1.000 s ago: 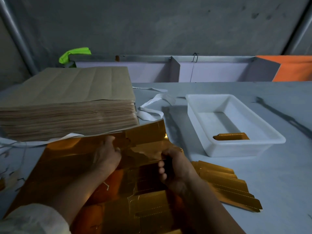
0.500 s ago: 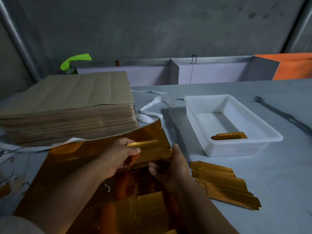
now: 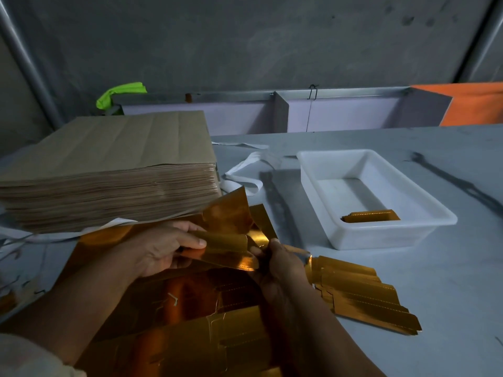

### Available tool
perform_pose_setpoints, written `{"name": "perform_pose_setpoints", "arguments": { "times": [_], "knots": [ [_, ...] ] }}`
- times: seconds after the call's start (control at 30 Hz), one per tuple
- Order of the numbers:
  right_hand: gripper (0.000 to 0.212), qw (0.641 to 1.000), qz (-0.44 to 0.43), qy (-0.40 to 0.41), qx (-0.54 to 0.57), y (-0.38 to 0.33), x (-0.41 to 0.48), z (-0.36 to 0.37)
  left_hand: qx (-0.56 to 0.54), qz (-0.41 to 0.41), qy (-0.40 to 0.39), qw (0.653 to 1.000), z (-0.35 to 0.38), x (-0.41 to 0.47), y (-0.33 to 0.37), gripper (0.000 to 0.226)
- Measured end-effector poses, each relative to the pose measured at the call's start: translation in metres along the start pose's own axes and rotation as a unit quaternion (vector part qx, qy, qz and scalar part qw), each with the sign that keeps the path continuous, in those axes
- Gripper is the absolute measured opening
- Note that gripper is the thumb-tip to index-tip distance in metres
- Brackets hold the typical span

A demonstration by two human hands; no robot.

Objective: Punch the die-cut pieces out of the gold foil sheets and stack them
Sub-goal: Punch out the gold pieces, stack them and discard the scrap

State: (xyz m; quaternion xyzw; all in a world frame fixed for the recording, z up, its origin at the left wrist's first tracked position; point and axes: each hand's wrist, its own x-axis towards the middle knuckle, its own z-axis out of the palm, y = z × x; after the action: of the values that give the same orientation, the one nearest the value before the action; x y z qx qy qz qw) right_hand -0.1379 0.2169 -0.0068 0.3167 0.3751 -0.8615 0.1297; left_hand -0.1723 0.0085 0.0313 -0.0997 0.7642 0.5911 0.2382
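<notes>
Gold foil sheet (image 3: pixel 168 308) lies flat on the near side of the grey bench (image 3: pixel 449 281), under both forearms; its far edge curls upward in a loose flap. The left hand (image 3: pixel 160 248) pinches a long gold strip (image 3: pixel 226 248) just above the sheet, thumb on top and fingers beneath; the right hand (image 3: pixel 280 268) has its fingers curled round the sheet's foil just beside the strip's right end. A fanned pile of gold pieces (image 3: pixel 362 295) rests on the bench just right of the sheet; beyond it stands a white tray (image 3: pixel 381 235) with a few gold pieces (image 3: pixel 370 216) inside. A tall stack of brown sheets (image 3: pixel 109 170) sits at far left, its near edge touching the foil.
</notes>
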Motion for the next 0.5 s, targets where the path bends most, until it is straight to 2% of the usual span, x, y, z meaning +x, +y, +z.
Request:
{"name": "perform_pose_setpoints", "arguments": {
  "times": [0.17, 0.23, 0.33, 0.4, 0.5],
  "knots": [
    [0.025, 1.000, 0.017, 0.007, -0.017, 0.000, 0.004, -0.001, -0.024, -0.014, -0.013, 1.000, -0.015, -0.005, -0.002, 0.029],
    [0.023, 1.000, 0.016, 0.002, -0.010, 0.000, 0.004, 0.000, -0.087, -0.012, 0.001, 0.996, -0.017, -0.006, -0.002, 0.022],
    [0.027, 0.997, -0.025, 0.008, -0.070, 0.008, 0.005, 0.002, -0.187, 0.010, -0.017, 0.982, -0.004, -0.009, 0.008, 0.016],
    [0.027, 0.986, -0.086, 0.020, -0.143, 0.017, 0.010, 0.003, -0.172, 0.034, -0.047, 0.983, 0.015, -0.013, 0.021, 0.019],
    [0.019, 0.956, -0.163, 0.038, -0.240, 0.030, 0.013, 0.004, -0.062, 0.072, -0.086, 0.992, 0.056, -0.018, 0.044, 0.025]
  ]
}}
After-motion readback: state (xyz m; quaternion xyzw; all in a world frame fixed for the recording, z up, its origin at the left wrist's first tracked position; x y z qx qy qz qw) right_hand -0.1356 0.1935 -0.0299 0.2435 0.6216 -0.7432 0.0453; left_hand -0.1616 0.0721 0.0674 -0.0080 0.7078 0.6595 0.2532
